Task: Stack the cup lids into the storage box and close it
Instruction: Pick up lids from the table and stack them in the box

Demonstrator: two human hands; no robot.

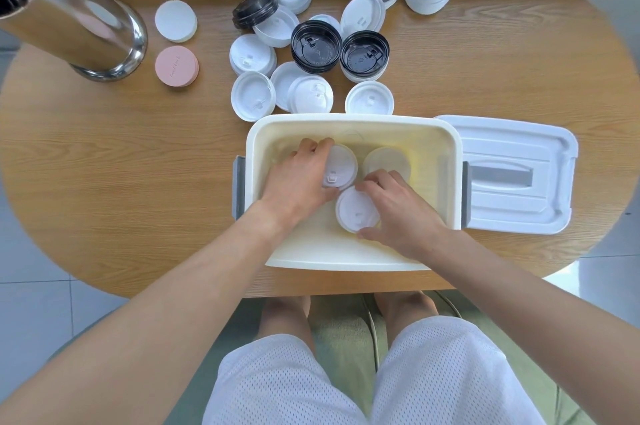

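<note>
You are at the loading step: both hands are down inside the open cream plastic storage box (353, 260), which sits at the near edge of the oval wood-grain worktop (138, 182). Your left hand (298, 179) curls its fingers round a white round plastic cup lid (341, 163) at the box's centre; your right hand (398, 208) pinches a second white lid (356, 211) between thumb and fingers, just nearer you and touching the first. A third pale lid (388, 161) lies on the box floor beside them. Most of the stock is not yet packed — a loose scatter of white and black cup lids (313, 45) remains on the worktop beyond the box. The white rectangular box cover (512, 175) lies flat to the right, touching the box's rim. Next move, in my judgement: seat these two, release, then fetch more — nesting them squarely so the cover can close.
</note>
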